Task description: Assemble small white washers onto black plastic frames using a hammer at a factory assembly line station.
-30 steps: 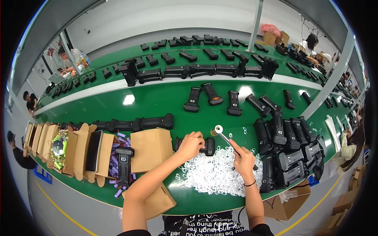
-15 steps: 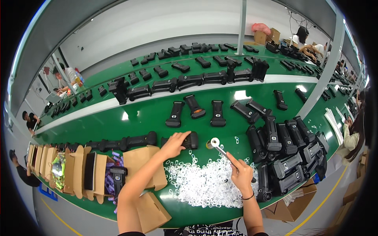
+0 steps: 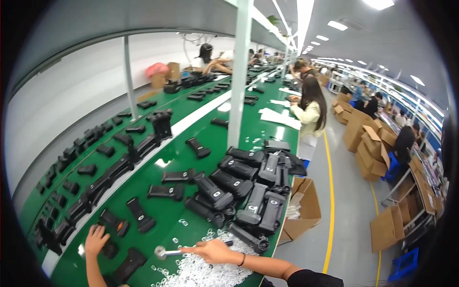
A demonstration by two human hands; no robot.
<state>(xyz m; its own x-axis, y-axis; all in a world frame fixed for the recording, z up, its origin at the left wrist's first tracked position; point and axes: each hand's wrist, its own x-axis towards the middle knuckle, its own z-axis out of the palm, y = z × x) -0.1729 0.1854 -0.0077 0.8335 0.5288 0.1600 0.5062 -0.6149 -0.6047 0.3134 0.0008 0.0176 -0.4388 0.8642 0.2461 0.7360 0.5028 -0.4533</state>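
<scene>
My right hand [image 3: 214,251] is closed around the dark handle of a small mallet [image 3: 161,252], its round pale head pointing left, above the edge of a heap of small clear plastic pieces [image 3: 205,270]. At the lower left, my left hand [image 3: 95,240] has its fingers stretched and apart. Beside it lies a black elongated housing [image 3: 110,249], partly hidden; whether the hand touches it is unclear. Another black housing [image 3: 129,265] lies between my hands. Farther off, one black housing with an orange patch [image 3: 114,222] lies next to another plain one [image 3: 140,215].
Many black housings [image 3: 256,201] are piled right of the heap, by the edge of the green table [image 3: 167,217]. A metal post [image 3: 237,91] rises beyond. An open carton [image 3: 306,208] stands off the table's right edge. A co-worker in pale yellow [image 3: 311,107] sits farther along.
The view has swung to the right, bringing the aisle into sight. The right hand still holds the mallet. My left hand, earlier resting on a black housing, now has its fingers spread beside one.
</scene>
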